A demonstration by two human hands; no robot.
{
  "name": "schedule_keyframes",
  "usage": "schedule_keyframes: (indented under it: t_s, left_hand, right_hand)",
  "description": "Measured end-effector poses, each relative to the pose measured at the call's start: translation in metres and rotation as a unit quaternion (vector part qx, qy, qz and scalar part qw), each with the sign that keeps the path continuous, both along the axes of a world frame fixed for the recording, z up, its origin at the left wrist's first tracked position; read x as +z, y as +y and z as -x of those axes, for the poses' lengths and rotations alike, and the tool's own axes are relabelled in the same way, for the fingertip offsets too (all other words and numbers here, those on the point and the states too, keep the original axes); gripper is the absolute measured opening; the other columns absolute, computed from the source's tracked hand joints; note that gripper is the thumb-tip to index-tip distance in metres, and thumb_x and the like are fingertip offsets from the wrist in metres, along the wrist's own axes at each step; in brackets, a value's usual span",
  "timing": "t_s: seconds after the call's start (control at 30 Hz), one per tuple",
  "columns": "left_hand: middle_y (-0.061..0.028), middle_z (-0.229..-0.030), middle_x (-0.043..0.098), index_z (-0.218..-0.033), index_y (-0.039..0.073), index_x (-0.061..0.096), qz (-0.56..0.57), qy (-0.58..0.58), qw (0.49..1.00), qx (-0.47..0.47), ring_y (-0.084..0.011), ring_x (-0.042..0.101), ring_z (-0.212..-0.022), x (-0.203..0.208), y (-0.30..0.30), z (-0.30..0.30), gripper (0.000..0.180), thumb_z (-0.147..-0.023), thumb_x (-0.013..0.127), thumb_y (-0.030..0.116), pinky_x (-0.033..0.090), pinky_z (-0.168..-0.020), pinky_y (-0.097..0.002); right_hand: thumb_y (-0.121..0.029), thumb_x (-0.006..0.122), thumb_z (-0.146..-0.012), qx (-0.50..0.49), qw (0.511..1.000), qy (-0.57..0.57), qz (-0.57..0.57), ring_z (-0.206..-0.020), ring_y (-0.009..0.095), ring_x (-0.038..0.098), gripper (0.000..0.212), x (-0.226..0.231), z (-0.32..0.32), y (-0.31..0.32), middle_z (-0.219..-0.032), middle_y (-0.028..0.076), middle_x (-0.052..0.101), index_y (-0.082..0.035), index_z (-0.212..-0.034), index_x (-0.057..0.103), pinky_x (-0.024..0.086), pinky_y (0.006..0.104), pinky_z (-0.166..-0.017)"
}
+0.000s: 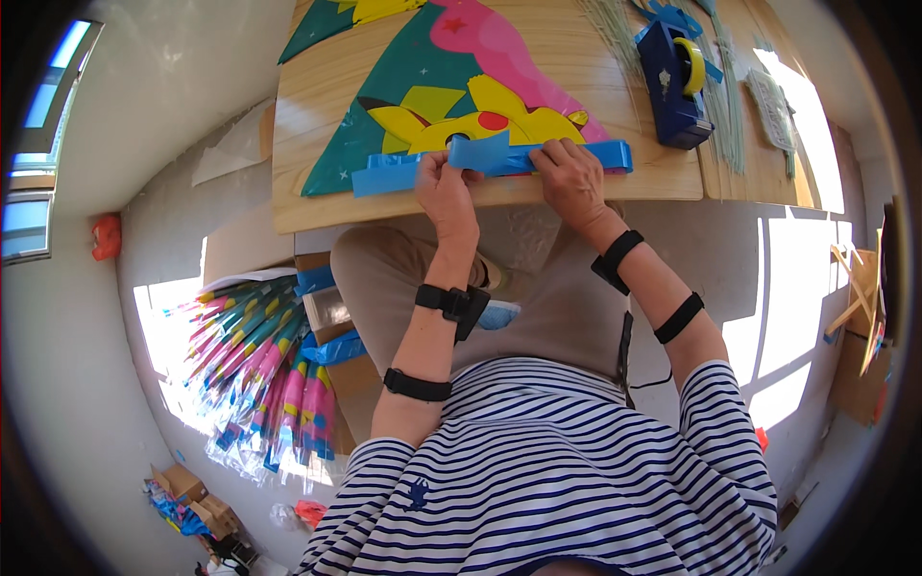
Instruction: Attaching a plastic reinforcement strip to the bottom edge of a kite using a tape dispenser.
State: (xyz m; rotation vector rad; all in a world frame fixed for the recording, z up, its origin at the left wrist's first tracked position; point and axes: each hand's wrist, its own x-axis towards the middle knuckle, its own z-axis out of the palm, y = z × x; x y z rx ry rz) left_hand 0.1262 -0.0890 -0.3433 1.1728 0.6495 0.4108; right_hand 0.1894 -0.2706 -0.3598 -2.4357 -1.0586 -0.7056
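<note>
On the wooden table before me lies a kite, a triangular printed sheet in green, pink and yellow with a cartoon figure. Blue ribbon runs along its near edge, and one piece of it stands up folded between my hands. My left hand pinches the ribbon between thumb and fingers, left of that fold. Just right of the fold, my right hand has curled fingers pressed on the ribbon at the sheet's edge. The fingertips of both hands are partly hidden.
A blue tape dispenser with a yellow core stands at the right of the table. Thin pale rods and a clear plastic box lie beyond it. Many rolled, sleeved kites lie by a cardboard box left of my legs.
</note>
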Motion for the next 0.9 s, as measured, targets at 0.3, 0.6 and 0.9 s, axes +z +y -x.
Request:
schedule_keyframes:
  t_s: [0.3,0.6,0.9]
  left_hand:
    - [-0.006,-0.086,0.066,-0.097,0.002,0.061,-0.145,0.012,0.984,0.101,-0.0124,0.061,-0.066,0.023,0.073,0.051,0.013,-0.1,0.065,0.014,0.047,-0.066,-0.0254]
    - [-0.0147,-0.115,0.062,-0.11,0.004,0.064,-0.692,-0.045,0.717,-0.061,-0.0335,0.061,-0.107,0.035,-0.02,0.022,0.038,-0.078,0.08,0.016,0.05,-0.087,-0.0451]
    - [-0.0136,-0.103,0.065,-0.106,0.006,0.068,-0.624,-0.015,0.767,-0.148,-0.0332,0.062,-0.102,-0.001,-0.006,-0.006,0.031,-0.075,0.072,0.01,0.046,-0.083,-0.0468]
  right_hand:
    - [-0.007,0.065,-0.075,0.001,1.0,-0.016,-0.005,-0.084,0.024,0.062,0.013,-0.001,0.0,0.002,-0.086,0.005,0.059,-0.008,-0.088,0.067,0.05,0.0362,-0.072]
    - [-0.008,0.066,-0.074,-0.004,1.0,-0.019,0.014,-0.084,0.024,0.062,0.014,-0.004,0.0,0.001,-0.086,0.005,0.059,-0.008,-0.089,0.067,0.05,0.0362,-0.073]
    - [-0.01,0.067,-0.075,-0.012,1.0,-0.018,0.002,-0.085,0.024,0.062,0.012,-0.003,0.003,0.002,-0.085,0.004,0.058,-0.009,-0.087,0.066,0.051,0.0363,-0.073]
